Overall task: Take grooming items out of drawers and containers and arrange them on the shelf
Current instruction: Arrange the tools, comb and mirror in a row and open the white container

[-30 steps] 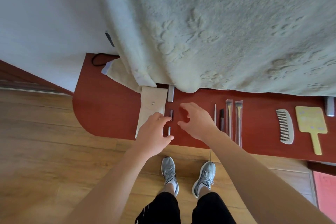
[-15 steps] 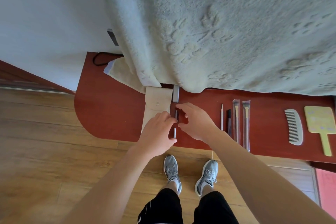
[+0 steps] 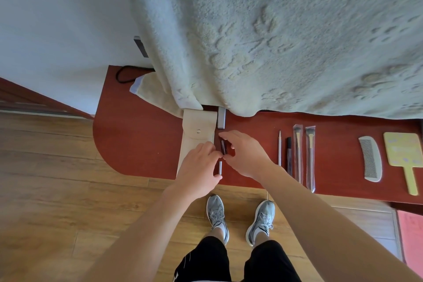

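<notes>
Red-brown wooden shelf (image 3: 142,144) running under a fluffy pale blanket (image 3: 274,41), plank floor below, seen from above by a standing person. Both hands meet over a slim stick (image 3: 223,146) lying just off the 3 o'clock edge of a beige snap pouch (image 3: 196,135). Its long axis runs 12 to 6, dark half toward 12 and silver half toward 6. The left hand (image 3: 198,169) comes in from 7 o'clock with its fingers (image 3: 211,146) curled and pinching the stick around the middle. The right hand (image 3: 246,155) comes from 4 o'clock, forefinger and thumb clamped on the dark half, one at each end of it. Honestly both are equally close, and it looks like they're either pulling it apart or squaring it up, can't tell which. Pouch is flat and I can't see anything inside. Off toward 3 o'clock the row is already laid out, all pointing 12 to 6: white pencil (image 3: 279,147), dark pen (image 3: 288,153), two sleeved brushes (image 3: 298,151), comb (image 3: 370,159), yellow hand mirror (image 3: 404,153)
</notes>
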`<state>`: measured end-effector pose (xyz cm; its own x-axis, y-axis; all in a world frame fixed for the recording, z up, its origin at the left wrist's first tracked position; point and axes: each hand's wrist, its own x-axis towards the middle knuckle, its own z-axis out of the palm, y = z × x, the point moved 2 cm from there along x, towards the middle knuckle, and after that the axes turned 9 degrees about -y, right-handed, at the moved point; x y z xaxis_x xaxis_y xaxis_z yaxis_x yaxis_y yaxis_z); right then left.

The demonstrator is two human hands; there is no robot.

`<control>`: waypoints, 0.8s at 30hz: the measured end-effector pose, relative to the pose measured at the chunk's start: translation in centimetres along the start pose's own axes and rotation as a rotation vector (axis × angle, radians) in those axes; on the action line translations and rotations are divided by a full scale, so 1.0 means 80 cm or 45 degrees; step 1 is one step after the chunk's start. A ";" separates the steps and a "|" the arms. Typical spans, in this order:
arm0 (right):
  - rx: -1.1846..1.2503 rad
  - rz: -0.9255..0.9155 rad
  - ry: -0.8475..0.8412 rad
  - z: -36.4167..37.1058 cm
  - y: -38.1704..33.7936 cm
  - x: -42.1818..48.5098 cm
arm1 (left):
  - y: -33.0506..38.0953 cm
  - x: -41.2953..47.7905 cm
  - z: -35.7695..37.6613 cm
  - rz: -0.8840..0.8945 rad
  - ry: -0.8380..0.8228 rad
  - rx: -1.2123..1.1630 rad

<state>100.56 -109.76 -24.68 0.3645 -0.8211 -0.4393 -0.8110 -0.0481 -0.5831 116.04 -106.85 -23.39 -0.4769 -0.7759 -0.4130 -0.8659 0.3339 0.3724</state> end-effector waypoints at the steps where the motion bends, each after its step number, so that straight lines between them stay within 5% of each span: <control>1: -0.002 -0.002 0.000 0.000 0.000 0.000 | 0.000 0.000 0.000 -0.004 -0.004 0.006; 24: -0.101 0.077 0.110 -0.034 0.044 -0.033 | 0.047 0.017 0.007 0.019 0.015 -0.056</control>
<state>95.52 -109.31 -23.70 0.2756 -0.8697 -0.4096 -0.8652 -0.0387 -0.4999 112.07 -106.33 -23.02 -0.4878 -0.7773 -0.3974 -0.8510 0.3218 0.4151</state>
